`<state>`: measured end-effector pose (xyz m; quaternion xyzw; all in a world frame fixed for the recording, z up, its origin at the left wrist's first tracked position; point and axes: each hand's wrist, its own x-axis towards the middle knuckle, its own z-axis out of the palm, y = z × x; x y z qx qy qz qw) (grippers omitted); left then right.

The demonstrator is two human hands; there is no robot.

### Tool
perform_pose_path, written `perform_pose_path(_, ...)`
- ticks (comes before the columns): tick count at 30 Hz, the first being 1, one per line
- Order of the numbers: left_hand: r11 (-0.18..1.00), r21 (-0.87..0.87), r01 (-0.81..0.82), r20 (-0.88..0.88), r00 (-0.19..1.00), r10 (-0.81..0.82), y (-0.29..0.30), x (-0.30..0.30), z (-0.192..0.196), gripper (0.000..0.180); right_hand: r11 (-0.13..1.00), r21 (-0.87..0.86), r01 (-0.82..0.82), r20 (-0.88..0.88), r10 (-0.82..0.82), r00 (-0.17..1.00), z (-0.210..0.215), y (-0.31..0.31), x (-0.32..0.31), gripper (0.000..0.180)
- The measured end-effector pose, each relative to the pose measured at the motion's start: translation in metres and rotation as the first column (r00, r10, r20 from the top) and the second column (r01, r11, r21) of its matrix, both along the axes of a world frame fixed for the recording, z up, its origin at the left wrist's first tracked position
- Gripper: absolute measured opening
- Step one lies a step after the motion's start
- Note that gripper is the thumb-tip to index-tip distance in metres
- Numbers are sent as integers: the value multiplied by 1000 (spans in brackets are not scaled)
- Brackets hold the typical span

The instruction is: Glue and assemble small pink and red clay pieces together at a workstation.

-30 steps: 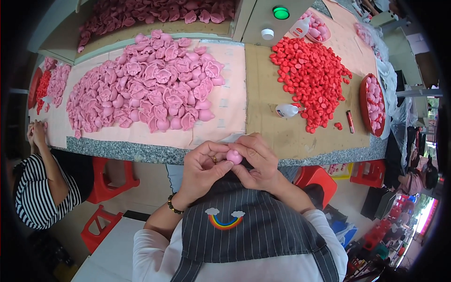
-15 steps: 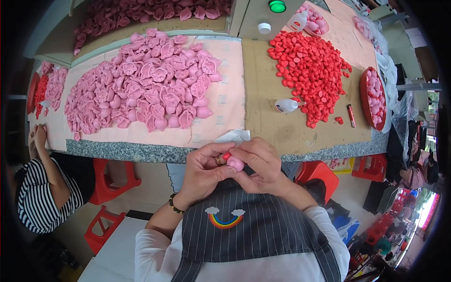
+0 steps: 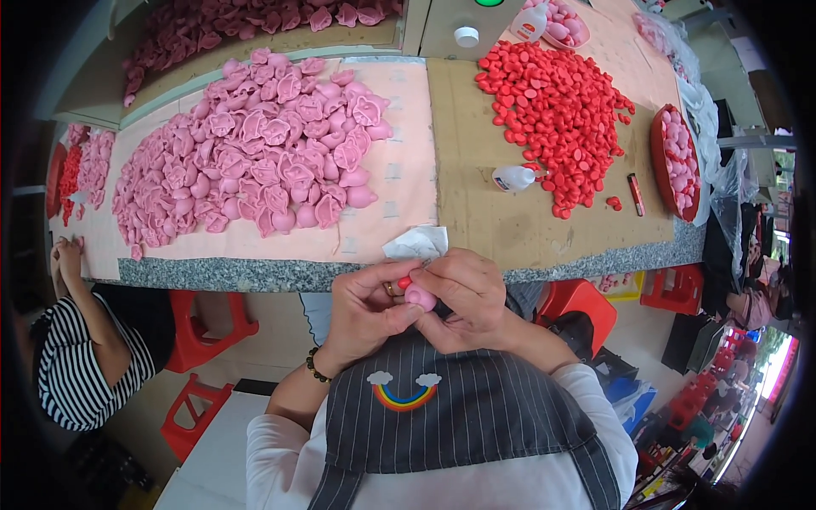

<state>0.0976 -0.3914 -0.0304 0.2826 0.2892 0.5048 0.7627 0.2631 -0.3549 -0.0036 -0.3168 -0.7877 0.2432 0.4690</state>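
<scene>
Just in front of the table edge, my left hand (image 3: 361,302) and my right hand (image 3: 467,293) meet, fingers closed around a small rounded pink piece (image 3: 420,297). Both thumbs press on its near side. A little red piece (image 3: 404,282) shows against its far left side, between the left index finger and the right fingertips. How the two pieces join is hidden by my fingers. Beyond the hands lies a crumpled white paper (image 3: 416,242) at the table's edge.
A heap of hollow pink pieces (image 3: 255,144) covers the left, a heap of red pieces (image 3: 552,119) the right. Nearby are a small white bottle (image 3: 513,178), a red marker (image 3: 636,195) and a red basket (image 3: 657,170) of pink pieces. Another person (image 3: 93,357) sits at far left.
The view has shifted slightly, and more of the white paper shows. My hands keep hold of the pink piece, which has moved slightly left between my fingers.
</scene>
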Motion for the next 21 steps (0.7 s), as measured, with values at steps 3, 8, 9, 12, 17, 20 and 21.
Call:
perform_pose_path(3, 1000, 19, 7, 15, 1000, -8, 0, 0, -1, 45, 1000, -8, 16, -2, -16, 1000, -1, -1, 0, 31)
perform_pose_path(8, 1000, 7, -3, 33, 999, 3, 1, 2, -3, 43, 1000, -8, 29, -12, -30, 999, -3, 0, -1, 29)
perform_pose_path(9, 1000, -6, -3, 28, 1000, 3, 0, 1, -3, 43, 999, -12, 34, -17, -34, 999, -2, 0, -1, 29)
perform_pose_path(12, 1000, -21, -13, 36, 999, 14, 1, 3, -3, 43, 999, -23, 39, -16, -39, 999, -3, 0, -1, 30)
perform_pose_path(17, 999, -30, -12, 55, 998, 13, 2, 4, -4, 43, 999, -27, 40, -23, -40, 999, -5, 1, -1, 30)
perform_pose_path(20, 1000, -17, -25, 73, 997, 26, 3, 5, -5, 43, 999, -30, 45, -12, -45, 999, -4, 2, -1, 30)
perform_pose_path(21, 999, -23, -24, 78, 997, 26, 3, 4, -6, 43, 998, -35, 47, -3, -48, 999, -4, 2, -1, 30)
